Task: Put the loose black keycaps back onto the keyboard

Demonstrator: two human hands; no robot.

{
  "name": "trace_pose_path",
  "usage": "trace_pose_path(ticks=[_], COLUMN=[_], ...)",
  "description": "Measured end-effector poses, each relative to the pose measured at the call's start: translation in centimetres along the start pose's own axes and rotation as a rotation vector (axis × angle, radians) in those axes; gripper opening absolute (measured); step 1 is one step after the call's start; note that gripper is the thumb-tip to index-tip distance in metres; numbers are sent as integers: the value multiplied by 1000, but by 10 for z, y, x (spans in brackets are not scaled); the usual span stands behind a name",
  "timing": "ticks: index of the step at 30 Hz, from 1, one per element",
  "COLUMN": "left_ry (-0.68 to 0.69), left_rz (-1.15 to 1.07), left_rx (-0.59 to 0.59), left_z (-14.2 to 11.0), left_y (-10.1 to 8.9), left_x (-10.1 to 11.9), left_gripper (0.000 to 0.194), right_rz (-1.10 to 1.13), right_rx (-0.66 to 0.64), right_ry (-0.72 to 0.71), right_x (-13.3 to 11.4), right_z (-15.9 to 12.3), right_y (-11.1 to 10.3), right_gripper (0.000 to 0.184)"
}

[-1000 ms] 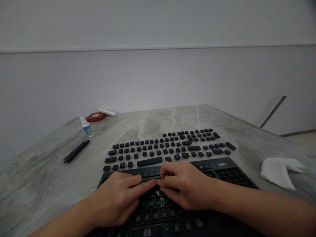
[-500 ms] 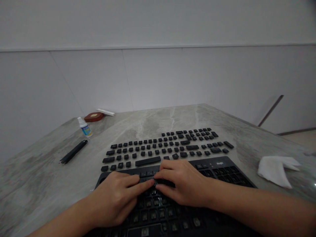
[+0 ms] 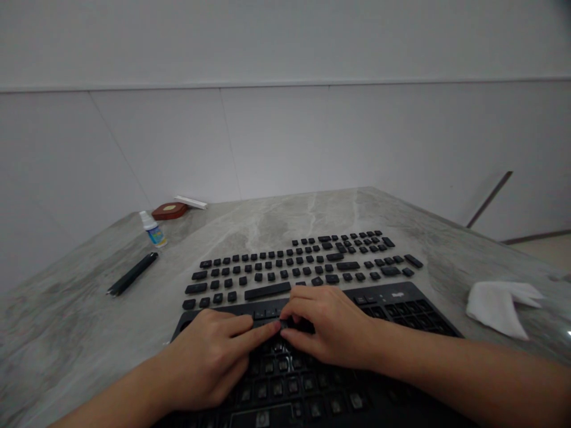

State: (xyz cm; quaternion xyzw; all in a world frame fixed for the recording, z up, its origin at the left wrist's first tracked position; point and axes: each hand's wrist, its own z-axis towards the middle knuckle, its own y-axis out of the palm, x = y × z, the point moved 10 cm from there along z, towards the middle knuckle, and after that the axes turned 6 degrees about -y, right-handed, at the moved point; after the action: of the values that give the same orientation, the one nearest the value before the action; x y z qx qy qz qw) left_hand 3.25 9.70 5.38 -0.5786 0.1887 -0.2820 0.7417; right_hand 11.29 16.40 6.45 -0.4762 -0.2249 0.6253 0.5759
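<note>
A black keyboard base [image 3: 401, 312] with its keycaps taken off lies at the near edge of the grey marble table [image 3: 289, 220]. Both hands rest on its upper middle. My left hand [image 3: 214, 356] lies on the base with the index finger stretched toward the right hand. My right hand [image 3: 328, 324] has curled fingers pinched on a small dark keycap where the fingertips meet. Beyond the base, several loose black keycaps [image 3: 303, 264] are laid out on the table in keyboard rows, with a long space bar cap [image 3: 266, 291] in front.
At the left lie a black pen-like tool [image 3: 132, 274], a small white bottle with a blue label [image 3: 153, 229], a red-brown round object [image 3: 169, 210] and a white strip [image 3: 191, 202]. A crumpled white cloth [image 3: 499, 306] lies at the right. White walls close off the table's far sides.
Both hands have shifted slightly up the keyboard base. The right hand's fingers have curled tighter over the spot where the fingertips meet.
</note>
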Motion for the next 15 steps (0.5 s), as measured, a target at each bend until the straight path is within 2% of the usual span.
trace_pose_path(ticks=[5, 11, 15], left_ry=[1, -21, -21], left_rz=[-4, 8, 15], left_rx=[-15, -44, -44], left_z=[1, 0, -1], left_y=[0, 4, 4], left_x=[0, -3, -3], left_gripper=[52, 56, 55], right_rz=[33, 87, 120], right_rx=[36, 262, 263], right_ry=[-9, -57, -153], right_x=[-3, -8, -13], right_z=[-1, -3, -4], right_y=[-5, -34, -34], right_gripper=[13, 20, 27])
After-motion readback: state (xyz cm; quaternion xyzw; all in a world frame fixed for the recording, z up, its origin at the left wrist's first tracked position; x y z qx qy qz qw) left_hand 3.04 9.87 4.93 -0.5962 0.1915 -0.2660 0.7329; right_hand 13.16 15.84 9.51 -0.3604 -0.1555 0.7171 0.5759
